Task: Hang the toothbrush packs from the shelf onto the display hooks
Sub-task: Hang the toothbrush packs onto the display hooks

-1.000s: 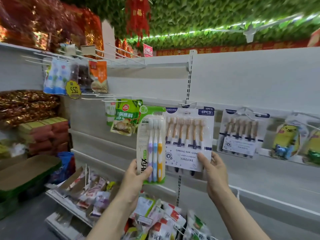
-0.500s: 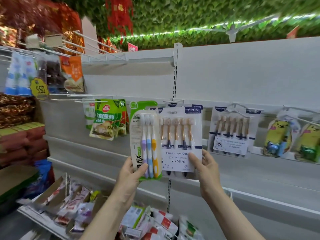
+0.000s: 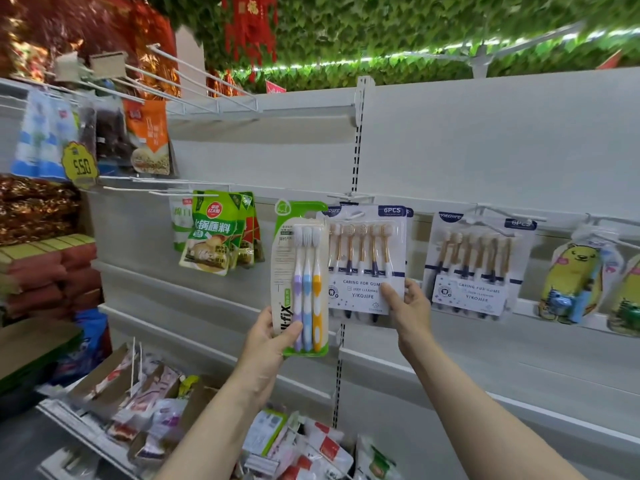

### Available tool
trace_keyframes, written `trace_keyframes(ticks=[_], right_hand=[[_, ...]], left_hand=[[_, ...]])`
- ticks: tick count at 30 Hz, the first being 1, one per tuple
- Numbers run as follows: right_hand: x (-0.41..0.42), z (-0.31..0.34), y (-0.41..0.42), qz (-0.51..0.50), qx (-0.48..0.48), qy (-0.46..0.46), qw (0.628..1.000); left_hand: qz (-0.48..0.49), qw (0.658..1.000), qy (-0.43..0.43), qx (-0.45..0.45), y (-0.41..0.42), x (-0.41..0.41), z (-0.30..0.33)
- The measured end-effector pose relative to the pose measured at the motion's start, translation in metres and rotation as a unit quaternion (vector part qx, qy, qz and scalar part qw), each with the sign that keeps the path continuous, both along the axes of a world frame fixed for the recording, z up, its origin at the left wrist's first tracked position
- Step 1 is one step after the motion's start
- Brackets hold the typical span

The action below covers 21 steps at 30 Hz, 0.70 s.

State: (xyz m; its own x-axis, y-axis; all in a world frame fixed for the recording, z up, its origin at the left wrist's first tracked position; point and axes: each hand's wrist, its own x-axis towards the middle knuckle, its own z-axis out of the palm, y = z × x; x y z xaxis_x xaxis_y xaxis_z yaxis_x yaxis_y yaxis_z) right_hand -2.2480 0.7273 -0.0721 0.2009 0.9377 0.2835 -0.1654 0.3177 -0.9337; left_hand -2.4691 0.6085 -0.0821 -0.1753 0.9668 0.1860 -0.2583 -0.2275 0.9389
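The green-backed three-brush toothbrush pack stands upright in the left hand, fingers pinching its lower edge, hang hole just left of and level with the white display hook. Right hand pinches the white six-brush pack already hanging there.

Bright, even shop light; an LED strip glows far overhead. Wide-angle bending curves the edges, and the left side is motion-blurred.
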Motion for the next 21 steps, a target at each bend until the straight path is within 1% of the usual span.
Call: trace_keyframes(ticks=[4, 8, 10, 12, 14, 17, 21], right_hand=[[0.005, 0.003, 0.014, -0.003, -0.006, -0.010, 1.000], [0.010, 0.008, 0.012, 0.018, -0.023, -0.028, 0.999], [0.013, 0.014, 0.005, -0.008, -0.034, -0.055, 0.998], [0.016, 0.021, -0.006, -0.062, -0.037, -0.086, 0.994], [0.017, 0.029, -0.027, -0.086, -0.021, -0.095, 0.992], [0.013, 0.050, -0.077, -0.039, 0.017, -0.097, 0.994], [0.013, 0.071, -0.148, 0.031, 0.036, -0.107, 0.993]], left_hand=[[-0.006, 1.000, 0.011, -0.010, 0.001, 0.003, -0.003], [-0.013, 1.000, 0.020, -0.011, -0.003, 0.008, -0.005], [-0.020, 0.999, 0.022, -0.014, -0.010, 0.010, -0.005], [-0.027, 0.999, 0.024, -0.017, -0.017, 0.012, -0.006], [-0.033, 0.999, 0.024, -0.019, -0.026, 0.014, -0.006], [-0.050, 0.998, 0.026, -0.028, -0.042, 0.024, -0.006], [-0.089, 0.994, 0.046, -0.031, -0.074, 0.053, -0.008]])
